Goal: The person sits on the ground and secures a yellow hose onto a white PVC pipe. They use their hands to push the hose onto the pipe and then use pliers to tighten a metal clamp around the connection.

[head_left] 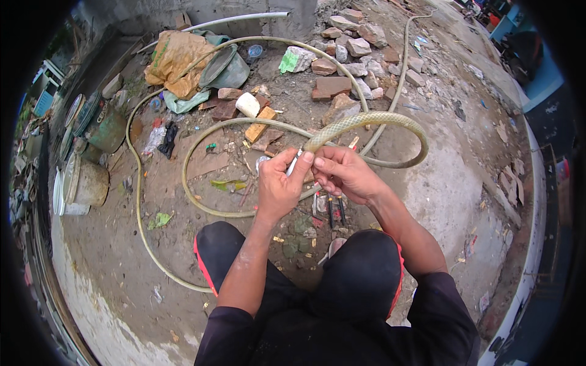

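Observation:
A yellowish, translucent braided hose [372, 117] arches up and loops in front of me, its near end between my hands. My left hand [279, 186] is closed around that end, thumb pressed against it. A slim white piece [294, 163] shows between the left fingers; its kind is unclear. Close beside it, my right hand [353, 175] has thumb and fingers pinched together at the hose end. What the right fingertips hold, if anything, is hidden. Below my hands, a tool with two black handles [336, 211] lies on the ground between my knees.
More hose coils over the dirt to the left and far right. Broken bricks and stones [357, 52] are heaped ahead. An orange-brown sack [174, 58] and a grey-green bucket [229, 68] lie far left. Dirty buckets [88, 180] stand at the left edge. A white pipe [241, 18] lies behind.

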Demonstrator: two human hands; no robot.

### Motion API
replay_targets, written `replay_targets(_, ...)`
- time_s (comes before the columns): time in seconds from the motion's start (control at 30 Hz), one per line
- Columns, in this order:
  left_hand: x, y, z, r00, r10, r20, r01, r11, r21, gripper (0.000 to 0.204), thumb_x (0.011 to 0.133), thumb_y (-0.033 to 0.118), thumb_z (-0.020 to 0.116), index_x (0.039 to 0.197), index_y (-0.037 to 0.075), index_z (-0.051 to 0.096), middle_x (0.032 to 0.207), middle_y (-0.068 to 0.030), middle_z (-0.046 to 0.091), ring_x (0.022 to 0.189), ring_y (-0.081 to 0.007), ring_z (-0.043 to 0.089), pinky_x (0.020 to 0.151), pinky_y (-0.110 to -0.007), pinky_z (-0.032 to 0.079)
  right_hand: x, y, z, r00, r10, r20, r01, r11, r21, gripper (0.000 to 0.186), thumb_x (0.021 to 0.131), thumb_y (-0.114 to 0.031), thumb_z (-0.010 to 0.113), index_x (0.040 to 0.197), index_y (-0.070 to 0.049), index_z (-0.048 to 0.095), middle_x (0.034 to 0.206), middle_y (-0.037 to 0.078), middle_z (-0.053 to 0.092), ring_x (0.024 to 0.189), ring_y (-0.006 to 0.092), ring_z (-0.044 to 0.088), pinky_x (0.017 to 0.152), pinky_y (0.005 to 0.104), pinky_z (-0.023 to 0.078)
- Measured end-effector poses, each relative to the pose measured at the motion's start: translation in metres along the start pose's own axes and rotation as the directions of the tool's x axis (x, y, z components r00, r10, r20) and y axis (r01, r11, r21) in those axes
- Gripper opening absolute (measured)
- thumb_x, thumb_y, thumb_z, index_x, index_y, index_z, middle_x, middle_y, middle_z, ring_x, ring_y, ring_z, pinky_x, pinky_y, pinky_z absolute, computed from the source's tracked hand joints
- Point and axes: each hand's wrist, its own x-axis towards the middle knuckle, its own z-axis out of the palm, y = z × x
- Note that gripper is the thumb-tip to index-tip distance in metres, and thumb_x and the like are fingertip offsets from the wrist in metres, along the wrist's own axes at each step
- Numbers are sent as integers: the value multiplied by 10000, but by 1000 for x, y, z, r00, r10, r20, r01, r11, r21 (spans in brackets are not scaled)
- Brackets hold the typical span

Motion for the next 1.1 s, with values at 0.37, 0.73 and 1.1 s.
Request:
replay_targets(0.37, 2, -8, -5, 991, -132, 13, 133, 988, -72, 412, 1046, 295, 637, 730, 34, 589, 580, 64, 469, 556, -27, 387, 499, -260, 285, 3, 8, -4, 715, -694, 80, 453, 373, -810, 244, 889, -130, 787, 1022, -2, 627, 798, 85, 660, 692, 144, 657, 564, 297, 481)
replay_targets(0.73, 2, -3, -14, 993, -98, -61, 96, 995, -41, 406, 1046, 307, 635, 753, 28, 599, 600, 49, 486, 559, -34, 409, 504, -249, 293, -46, 234, -88, 739, -495, -458, -449, 146, -882, 568, 832, -373, 825, 1156, -34, 505, 1108, 153, 575, 1046, 359, 620, 800, 463, 541)
replay_targets(1.1, 7, -11, -27, 993, -114, -26, 112, 992, -64, 415, 1039, 314, 648, 738, 39, 571, 615, 46, 497, 571, -36, 427, 522, -245, 321, -33, 211, -138, 880, 199, -431, -183, 980, 81, 212, 888, -95, 610, 1068, -14, 534, 976, 109, 653, 818, 226, 685, 751, 374, 568)
